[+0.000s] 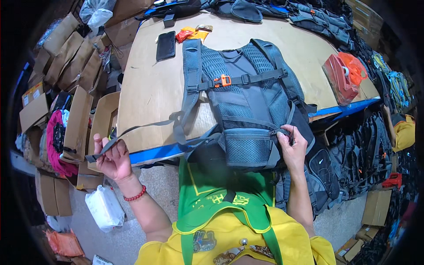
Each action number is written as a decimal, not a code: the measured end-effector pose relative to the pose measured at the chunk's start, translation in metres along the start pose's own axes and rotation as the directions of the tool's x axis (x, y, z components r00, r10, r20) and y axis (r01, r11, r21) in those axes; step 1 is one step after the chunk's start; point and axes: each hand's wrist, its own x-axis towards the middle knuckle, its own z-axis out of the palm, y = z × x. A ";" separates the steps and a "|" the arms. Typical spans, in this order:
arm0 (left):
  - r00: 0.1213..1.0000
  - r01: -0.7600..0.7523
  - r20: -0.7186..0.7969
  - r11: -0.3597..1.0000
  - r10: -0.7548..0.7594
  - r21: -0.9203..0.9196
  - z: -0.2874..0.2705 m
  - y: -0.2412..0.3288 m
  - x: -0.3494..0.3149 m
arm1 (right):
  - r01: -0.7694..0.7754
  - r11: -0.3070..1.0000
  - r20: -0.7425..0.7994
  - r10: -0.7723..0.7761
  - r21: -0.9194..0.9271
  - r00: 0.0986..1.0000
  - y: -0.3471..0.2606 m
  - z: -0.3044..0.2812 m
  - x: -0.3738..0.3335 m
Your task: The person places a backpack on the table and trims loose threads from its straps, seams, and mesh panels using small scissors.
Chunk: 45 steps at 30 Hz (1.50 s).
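A grey-blue backpack (pixel 244 104) lies on the table with its padded mesh back and shoulder straps facing up. Across its upper part runs a chest strap with an orange buckle (pixel 224 80). My left hand (pixel 115 162) is out past the table's left edge, its fingers closed on the end of a dark webbing strap (pixel 148 126). That strap stretches back to the bag's left side. My right hand (pixel 293 148) pinches a piece of dark strap at the bag's lower right, beside the mesh pocket (pixel 247 149). The fingers partly hide what they grip there.
On the wooden table (pixel 150 95) lie a black phone (pixel 166 46), small red and yellow packets (pixel 192 33) and a red tape dispenser (pixel 342 79). Cardboard boxes (pixel 77 126) crowd the left. More backpacks (pixel 362 150) are heaped at right. A white package (pixel 104 207) sits on the floor.
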 end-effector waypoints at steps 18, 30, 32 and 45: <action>0.864 -0.368 0.367 0.066 -0.345 0.927 0.106 -0.173 -0.054 | 0.016 0.986 0.136 -0.039 0.165 0.990 0.000 -0.009 -0.001; 0.662 -0.642 0.387 -0.217 -0.642 0.736 0.105 -0.203 -0.061 | 0.214 0.969 -0.120 -0.228 -0.120 0.966 0.026 -0.065 0.047; 0.666 -0.636 0.391 -0.210 -0.635 0.742 0.105 -0.205 -0.059 | 0.221 0.945 -0.134 -0.258 -0.241 0.957 0.044 -0.059 0.067; 0.692 -0.622 0.401 -0.216 -0.600 0.752 0.104 -0.203 -0.060 | 0.177 0.940 0.060 -0.167 -0.290 0.984 0.069 -0.063 0.113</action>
